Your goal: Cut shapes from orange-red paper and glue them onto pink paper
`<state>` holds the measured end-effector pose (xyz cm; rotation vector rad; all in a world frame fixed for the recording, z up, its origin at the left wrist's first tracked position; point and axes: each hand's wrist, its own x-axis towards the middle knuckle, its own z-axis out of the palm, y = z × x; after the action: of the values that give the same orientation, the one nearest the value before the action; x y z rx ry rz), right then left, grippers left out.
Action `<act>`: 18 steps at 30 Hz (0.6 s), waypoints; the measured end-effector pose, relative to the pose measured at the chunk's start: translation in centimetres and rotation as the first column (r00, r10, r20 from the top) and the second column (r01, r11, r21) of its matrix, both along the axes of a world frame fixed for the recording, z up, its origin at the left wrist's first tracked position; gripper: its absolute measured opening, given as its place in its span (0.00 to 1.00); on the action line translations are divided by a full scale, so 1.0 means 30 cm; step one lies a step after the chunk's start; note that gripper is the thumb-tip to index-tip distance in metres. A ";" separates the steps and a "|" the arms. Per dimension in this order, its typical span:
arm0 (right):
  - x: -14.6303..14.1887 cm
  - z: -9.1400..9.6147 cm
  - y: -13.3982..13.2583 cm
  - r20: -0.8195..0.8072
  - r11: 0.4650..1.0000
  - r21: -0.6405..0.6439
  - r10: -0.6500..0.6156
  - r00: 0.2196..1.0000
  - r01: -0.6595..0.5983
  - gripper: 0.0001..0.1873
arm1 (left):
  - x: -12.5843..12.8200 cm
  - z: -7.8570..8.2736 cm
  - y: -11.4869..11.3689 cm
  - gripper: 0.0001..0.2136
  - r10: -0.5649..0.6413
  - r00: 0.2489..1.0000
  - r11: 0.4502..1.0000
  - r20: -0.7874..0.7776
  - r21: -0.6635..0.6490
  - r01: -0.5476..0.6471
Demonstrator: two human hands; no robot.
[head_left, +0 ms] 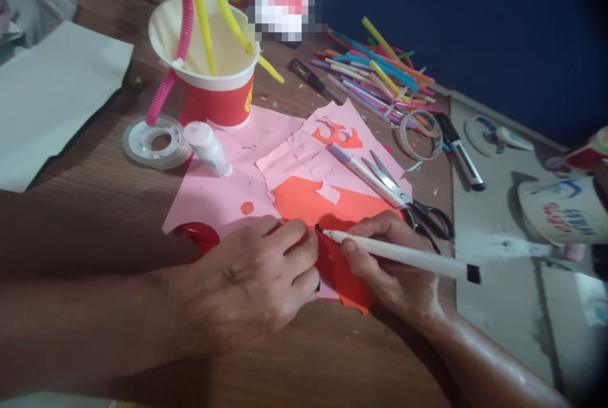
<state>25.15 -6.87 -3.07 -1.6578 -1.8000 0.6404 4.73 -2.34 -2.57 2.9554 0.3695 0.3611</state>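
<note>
My right hand (389, 268) grips a white marker pen (403, 255), its black tip touching a red paper piece (335, 265). My left hand (256, 278) lies with curled fingers pressing down on that red piece, right beside the pen tip. Under them lie an orange paper sheet (308, 202) and pink paper sheets (223, 192) on the wooden table (95, 205). Another red scrap (202, 234) peeks out left of my left hand.
Scissors (413, 205) and a second pen (365, 173) lie on the pink paper. A red paper cup (213, 72) holds bendy straws. Tape rolls (154, 140), a glue bottle (209, 149), a black marker (460, 151) and several loose straws (375, 75) lie around.
</note>
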 end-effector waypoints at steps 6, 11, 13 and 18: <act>-0.010 0.025 0.000 -0.070 0.989 -0.142 0.027 0.997 -0.037 0.05 | 0.003 -0.003 -0.005 0.04 0.032 0.999 0.999 -0.014 -0.014 -0.032; -0.016 0.008 -0.001 -0.245 0.990 -0.103 -0.124 0.962 0.101 0.04 | 0.000 0.000 0.006 0.04 -0.010 1.000 1.000 -0.006 0.000 0.010; -0.011 -0.004 -0.002 -0.266 0.988 -0.073 -0.151 0.952 0.136 0.04 | -0.001 0.002 0.009 0.04 -0.013 1.000 1.000 -0.019 0.002 0.013; 0.002 -0.023 -0.005 -0.234 0.988 -0.031 -0.156 0.960 0.153 0.05 | 0.001 0.001 0.007 0.03 -0.018 0.999 0.999 -0.026 -0.027 0.017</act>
<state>25.22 -7.02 -3.76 -1.6360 -1.4854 0.7461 4.76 -2.13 -2.53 2.9381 0.3487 0.3127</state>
